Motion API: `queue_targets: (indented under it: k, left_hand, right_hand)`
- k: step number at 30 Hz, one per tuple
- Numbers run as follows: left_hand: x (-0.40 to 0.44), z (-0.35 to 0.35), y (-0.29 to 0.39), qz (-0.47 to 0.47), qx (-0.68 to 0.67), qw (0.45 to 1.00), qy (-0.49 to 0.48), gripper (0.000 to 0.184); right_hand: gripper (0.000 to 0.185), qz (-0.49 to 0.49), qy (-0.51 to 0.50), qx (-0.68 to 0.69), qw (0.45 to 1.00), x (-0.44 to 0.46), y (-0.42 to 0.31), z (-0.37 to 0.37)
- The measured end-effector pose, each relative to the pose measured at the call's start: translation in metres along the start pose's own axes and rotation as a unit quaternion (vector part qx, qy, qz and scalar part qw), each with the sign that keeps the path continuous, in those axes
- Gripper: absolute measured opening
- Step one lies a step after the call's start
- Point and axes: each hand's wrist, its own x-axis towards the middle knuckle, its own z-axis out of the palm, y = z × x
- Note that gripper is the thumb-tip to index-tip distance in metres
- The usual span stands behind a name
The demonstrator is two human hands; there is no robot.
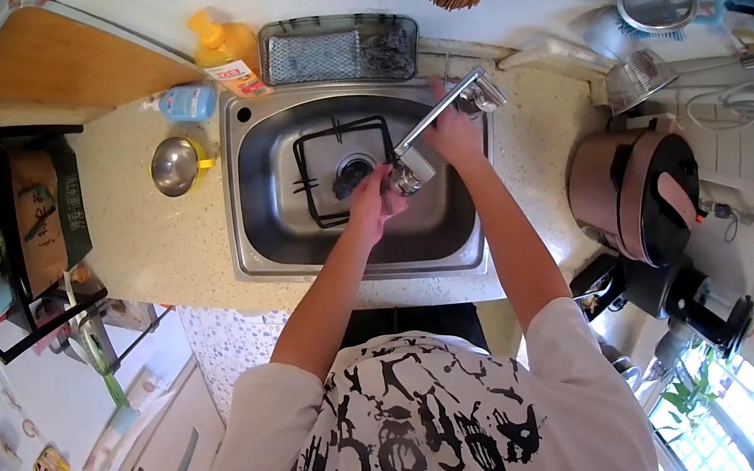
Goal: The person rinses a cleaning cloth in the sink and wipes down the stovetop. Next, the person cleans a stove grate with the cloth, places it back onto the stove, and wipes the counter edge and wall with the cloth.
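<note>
Over the sink (234,199), my left hand (372,205) is closed around a small shiny piece at the lower end of the metal faucet (437,113); whether that piece belongs to the faucet is unclear. My right hand (455,134) is beside the faucet's base at the sink's right side, its fingers partly hidden by the spout. A black square wire rack (314,134) lies in the basin around the drain. Near the drain sits a dark scrubber-like clump (350,178), left of my left hand.
An orange bottle (226,52), a blue bottle (188,104) and a wire tray (339,48) stand behind the sink. A metal cup (177,166) is at its left. A large cooker (635,196) stands right. Utensils hang on the right wall.
</note>
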Motion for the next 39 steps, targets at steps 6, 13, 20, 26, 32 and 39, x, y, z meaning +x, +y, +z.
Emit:
queue_targets:
  k: [6, 13, 20, 26, 32, 39]
  left_hand:
    - [-0.001, 0.011, 0.009, -0.028, -0.054, 0.998, 0.005, 0.045]
    - [-0.019, 0.015, 0.023, -0.002, 0.016, 0.998, 0.054, 0.042]
    - [-0.046, 0.012, 0.037, 0.037, 0.070, 0.993, 0.083, 0.054]
    - [-0.058, 0.009, 0.043, 0.092, 0.143, 0.983, 0.071, 0.061]
    - [-0.056, 0.012, 0.037, 0.158, 0.158, 0.965, 0.134, 0.058]
    - [-0.065, 0.020, 0.033, 0.162, 0.023, 0.977, 0.136, 0.056]
  right_hand:
    - [0.090, 0.088, 0.039, 0.049, 0.994, 0.003, -0.016, -0.010]
    - [0.070, 0.051, 0.077, 0.303, 0.949, -0.045, 0.008, 0.035]
    - [0.052, 0.107, 0.022, 0.340, 0.934, -0.154, 0.001, 0.102]
    - [0.046, 0.141, -0.066, 0.501, 0.851, -0.198, -0.036, 0.092]
    - [0.041, 0.108, -0.015, 0.542, 0.833, -0.202, -0.087, 0.058]
    - [0.033, 0.002, 0.191, 0.352, 0.916, -0.193, -0.098, 0.076]
